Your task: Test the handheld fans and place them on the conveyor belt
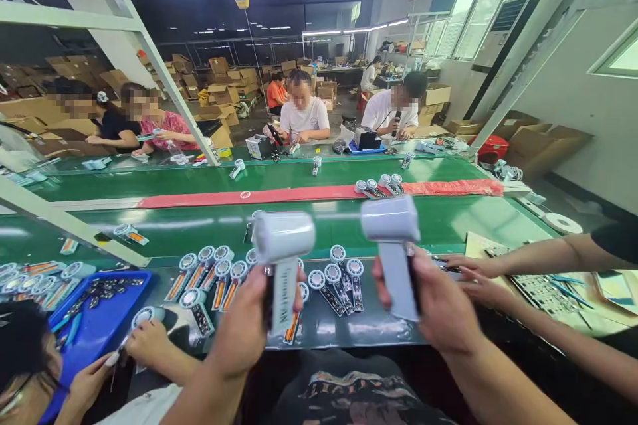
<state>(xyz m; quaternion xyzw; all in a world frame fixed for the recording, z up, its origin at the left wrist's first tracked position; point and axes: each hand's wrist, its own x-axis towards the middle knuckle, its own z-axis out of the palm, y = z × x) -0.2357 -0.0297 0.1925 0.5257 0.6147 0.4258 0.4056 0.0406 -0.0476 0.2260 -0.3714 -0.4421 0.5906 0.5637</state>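
Note:
My left hand (238, 327) is closed round the handle of a white handheld fan (286, 237), held upright above the bench with dark lettering on its handle. A second white handheld fan (390, 219) stands upright in my right hand (443, 309), its fingers wrapped round the handle. Both fan heads are a little blurred. Below and between them on the bench lie several fans with open handles showing circuit boards (333, 273). More fans with orange parts in their handles (222, 271) lie to the left.
A green conveyor belt (319, 216) runs across, with a red strip (279, 196) behind it. At lower left a co-worker handles a fan beside a blue tray (124, 285) of small dark parts. Another person's hands (481, 279) work at right near circuit boards (541, 289). People sit opposite.

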